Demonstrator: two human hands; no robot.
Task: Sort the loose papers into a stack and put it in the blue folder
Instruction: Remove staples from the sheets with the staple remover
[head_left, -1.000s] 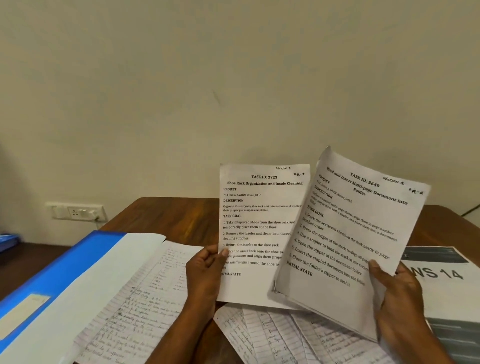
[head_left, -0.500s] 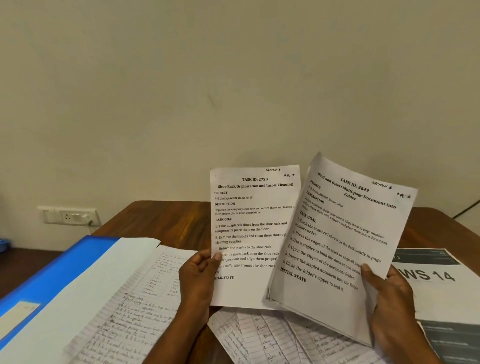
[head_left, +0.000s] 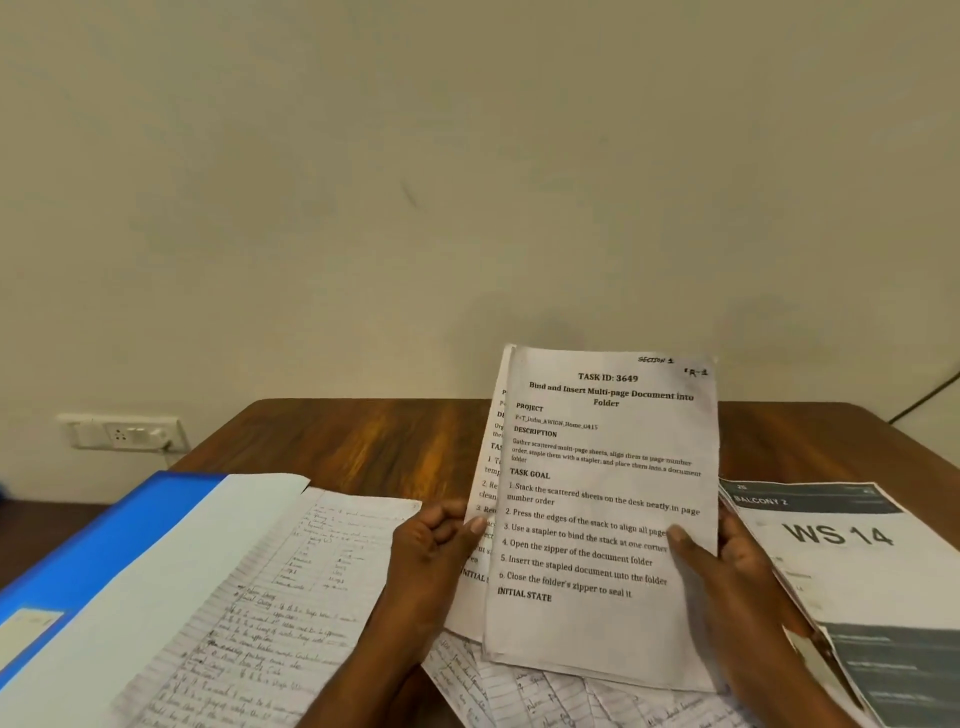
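My right hand (head_left: 727, 566) grips a printed sheet headed "TASK ID: 3649" (head_left: 602, 519), held upright above the table with the thumb on its face. Just behind it, almost fully covered, is a second printed sheet (head_left: 488, 499) that my left hand (head_left: 436, 545) pinches at its left edge. The blue folder (head_left: 104, 540) lies open at the left with a plain white sheet (head_left: 171, 582) and a handwritten lined page (head_left: 270, 608) on it. More handwritten sheets (head_left: 519, 686) lie loose on the table under my hands.
A wooden table (head_left: 374, 441) stands against a plain wall. A printed sheet marked "WS 14" (head_left: 841, 551) and other grey printouts lie at the right. A wall socket (head_left: 124, 434) sits at the left. A dark cable (head_left: 930, 395) runs down the wall at the right.
My right hand has swung its sheet leftward and upright, so it now covers most of the sheet in my left hand. Both sheets were side by side before.
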